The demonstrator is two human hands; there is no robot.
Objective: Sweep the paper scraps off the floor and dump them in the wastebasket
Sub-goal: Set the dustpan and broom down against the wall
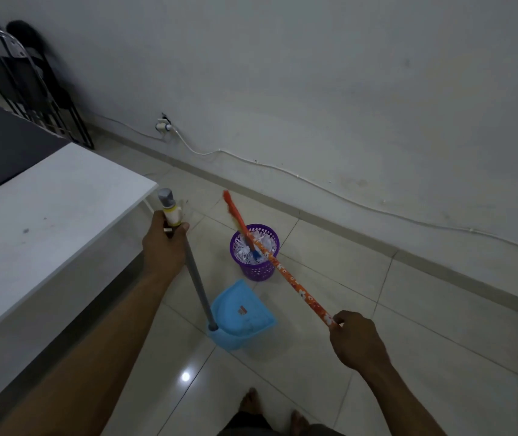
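A purple mesh wastebasket point(256, 268) stands on the tiled floor, filled with white paper scraps point(245, 250). My right hand point(356, 339) grips the orange flowered broom handle point(295, 283); the broom head point(234, 212) rises at the basket's far rim, over the scraps. My left hand point(163, 242) grips the top of the dustpan's grey pole point(199, 289). The blue dustpan point(241, 316) sits just in front of the basket, with a few white scraps inside it.
A white table point(47, 221) fills the left side, close to my left arm. Folded black chairs point(28, 83) lean on the wall at the back left. A white cable point(282, 169) runs along the wall. My bare feet point(251, 401) are at the bottom.
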